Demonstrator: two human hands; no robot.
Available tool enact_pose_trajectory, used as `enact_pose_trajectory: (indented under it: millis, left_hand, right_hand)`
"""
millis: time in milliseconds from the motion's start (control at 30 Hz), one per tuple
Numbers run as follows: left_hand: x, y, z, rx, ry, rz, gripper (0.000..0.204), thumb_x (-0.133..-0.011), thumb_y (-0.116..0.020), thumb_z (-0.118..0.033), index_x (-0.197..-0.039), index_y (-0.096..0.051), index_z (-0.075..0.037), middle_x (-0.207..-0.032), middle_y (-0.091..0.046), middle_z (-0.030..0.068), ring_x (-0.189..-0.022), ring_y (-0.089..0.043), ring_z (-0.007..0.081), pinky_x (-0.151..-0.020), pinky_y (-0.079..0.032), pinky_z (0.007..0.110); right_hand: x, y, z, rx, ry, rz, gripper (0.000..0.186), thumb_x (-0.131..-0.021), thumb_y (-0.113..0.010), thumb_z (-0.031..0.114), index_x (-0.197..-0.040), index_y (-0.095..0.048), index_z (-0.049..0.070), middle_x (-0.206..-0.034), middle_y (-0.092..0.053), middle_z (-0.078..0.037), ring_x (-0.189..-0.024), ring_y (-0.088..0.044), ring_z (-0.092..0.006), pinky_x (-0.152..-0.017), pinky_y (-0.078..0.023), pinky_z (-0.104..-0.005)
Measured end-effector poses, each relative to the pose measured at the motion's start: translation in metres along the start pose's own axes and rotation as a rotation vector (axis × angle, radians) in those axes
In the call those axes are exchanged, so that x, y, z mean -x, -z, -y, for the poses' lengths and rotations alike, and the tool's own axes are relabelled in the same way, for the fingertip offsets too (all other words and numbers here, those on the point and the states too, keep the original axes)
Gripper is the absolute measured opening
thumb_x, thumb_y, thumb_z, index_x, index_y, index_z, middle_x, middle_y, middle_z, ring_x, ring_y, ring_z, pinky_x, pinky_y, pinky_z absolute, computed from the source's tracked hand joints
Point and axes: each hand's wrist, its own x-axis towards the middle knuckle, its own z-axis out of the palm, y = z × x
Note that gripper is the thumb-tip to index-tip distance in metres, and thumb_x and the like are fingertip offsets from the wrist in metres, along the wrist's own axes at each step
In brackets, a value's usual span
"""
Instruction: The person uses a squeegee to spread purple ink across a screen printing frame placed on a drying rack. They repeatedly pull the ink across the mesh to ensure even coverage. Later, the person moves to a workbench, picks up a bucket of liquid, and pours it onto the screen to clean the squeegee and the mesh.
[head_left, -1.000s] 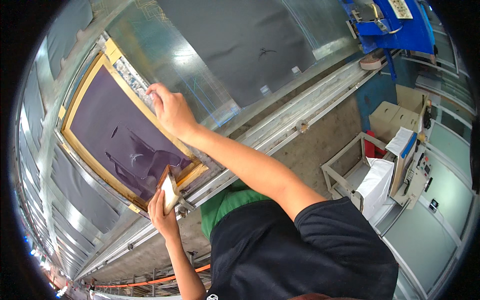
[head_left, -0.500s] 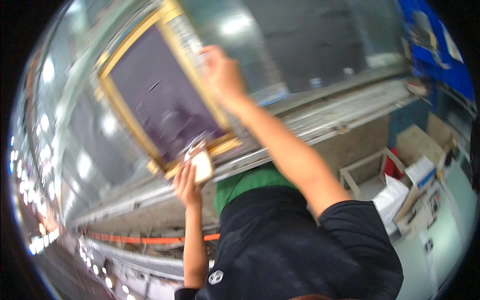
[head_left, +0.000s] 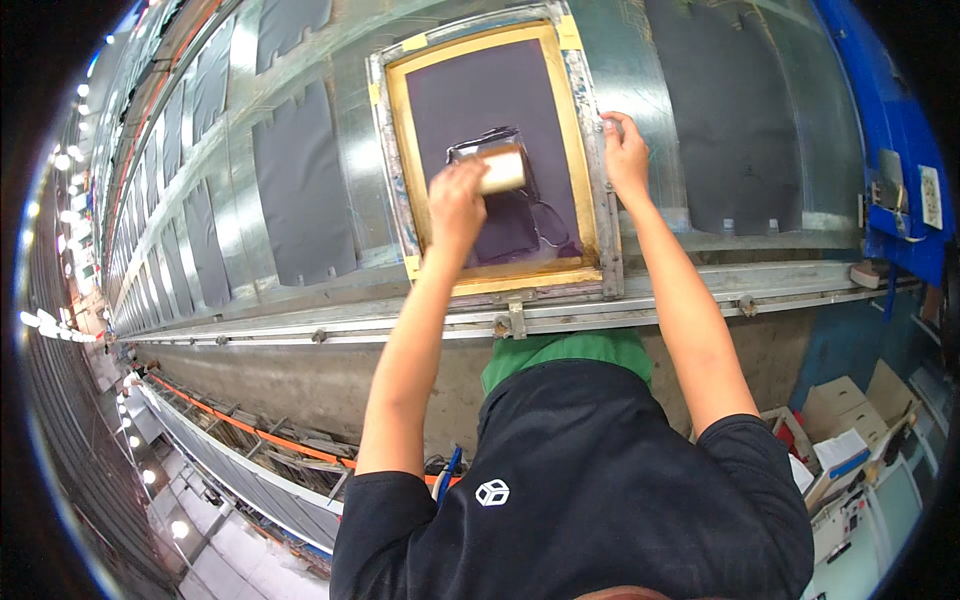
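Observation:
My left hand (head_left: 455, 200) is closed round a squeegee (head_left: 505, 168) with a pale handle, resting in glossy dark ink on the middle of a screen's purplish mesh (head_left: 472, 92). The screen has a metal frame with yellow borders (head_left: 408, 120); its lower end sits beside the table's rail. My right hand (head_left: 627, 158) grips the frame's right edge near the upper half, fingertips curled over it.
The long metal table (head_left: 625, 70) carries dark grey sheets (head_left: 300, 180) in rows to left and right. A rail (head_left: 680, 295) runs along the near edge. Blue equipment (head_left: 915, 240) stands at the right end; cardboard boxes (head_left: 840, 420) lie below it at lower right.
My left hand has moved the squeegee from the screen's near end up into its middle. My right hand stays at the frame's edge. The view has turned, so the screen now appears upright and more central.

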Motion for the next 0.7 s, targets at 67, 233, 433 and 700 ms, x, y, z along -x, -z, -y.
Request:
enact_pose_trajectory:
  millis: [67, 233, 433, 700]
  left_hand:
    - [0.041, -0.001, -0.017, 0.028, 0.029, 0.03, 0.037, -0.074, -0.059, 0.008, -0.106, -0.071, -0.007, -0.114, -0.071, 0.0094, -0.111, -0.064, 0.029, -0.095, -0.048, 0.042]
    - [0.093, 0.016, -0.04, 0.023, -0.024, 0.051, 0.039, -0.074, -0.061, 0.006, -0.109, -0.071, -0.009, -0.115, -0.071, 0.0062, -0.112, -0.063, 0.0278, -0.097, -0.048, 0.043]
    - [-0.017, 0.003, 0.008, 0.023, 0.093, 0.002, 0.037, -0.074, -0.062, 0.005, -0.107, -0.071, -0.009, -0.111, -0.072, 0.0065, -0.105, -0.064, 0.0277, -0.092, -0.048, 0.041]
    - [0.052, 0.0, -0.021, -0.016, -0.002, 0.055, 0.04, -0.071, -0.06, 0.007, -0.107, -0.069, -0.007, -0.114, -0.07, 0.0093, -0.11, -0.062, 0.028, -0.095, -0.046, 0.043]
  right_hand:
    - [0.0, 0.003, 0.002, 0.024, -0.007, -0.017, 0.019, -0.099, -0.055, 0.022, -0.112, -0.066, 0.013, -0.065, -0.055, -0.013, -0.06, -0.055, -0.0237, -0.063, -0.046, -0.0391]
    - [-0.014, -0.001, -0.017, 0.003, 0.031, 0.023, 0.019, -0.1, -0.054, 0.022, -0.112, -0.065, 0.011, -0.066, -0.058, -0.01, -0.063, -0.057, -0.0228, -0.065, -0.047, -0.0373]
    - [-0.034, 0.003, -0.019, -0.129, -0.18, 0.271, 0.018, -0.103, -0.054, 0.02, -0.115, -0.063, 0.01, -0.065, -0.05, 0.002, -0.053, -0.046, -0.0093, -0.048, -0.04, -0.0283]
    - [-0.019, -0.006, -0.02, 0.024, -0.084, 0.046, 0.019, -0.098, -0.056, 0.022, -0.109, -0.068, 0.013, -0.071, -0.065, -0.011, -0.067, -0.063, -0.0253, -0.066, -0.049, -0.041]
